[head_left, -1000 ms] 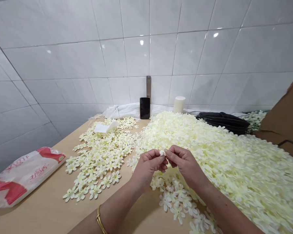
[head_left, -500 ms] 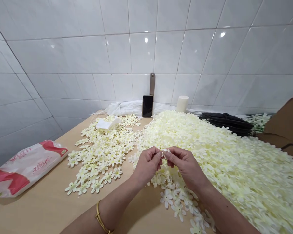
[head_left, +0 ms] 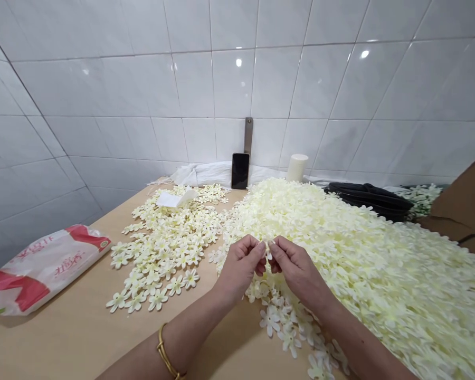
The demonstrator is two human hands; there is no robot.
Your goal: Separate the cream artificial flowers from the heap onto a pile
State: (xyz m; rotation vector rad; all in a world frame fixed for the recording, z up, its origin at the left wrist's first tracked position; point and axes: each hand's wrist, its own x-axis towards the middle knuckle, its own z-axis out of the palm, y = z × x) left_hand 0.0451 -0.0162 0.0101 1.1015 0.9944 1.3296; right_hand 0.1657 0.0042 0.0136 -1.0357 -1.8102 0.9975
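My left hand [head_left: 241,266] and my right hand [head_left: 296,269] meet over the front of a large pile of pale yellow artificial flowers [head_left: 301,216]. Thumbs and forefingers of both are pinched on a small white artificial flower [head_left: 268,252], mostly covered by the fingertips. Beneath my right wrist, several loose flowers [head_left: 288,338] spill onto the tan tabletop. To the left lies a flatter spread of flowers with darker centres [head_left: 176,285]. A gold bangle [head_left: 164,351] circles my left forearm.
A red and white plastic packet [head_left: 47,269] lies at the left. White paper [head_left: 176,199] rests on the left flowers. Against the tiled wall stand a phone [head_left: 240,171] and a cream cylinder [head_left: 297,168]. A black bag [head_left: 370,200] and brown cardboard [head_left: 459,206] are at the right.
My fingertips have shifted slightly around the flower, and less of it shows between them now. Both hands stay in nearly the same place.
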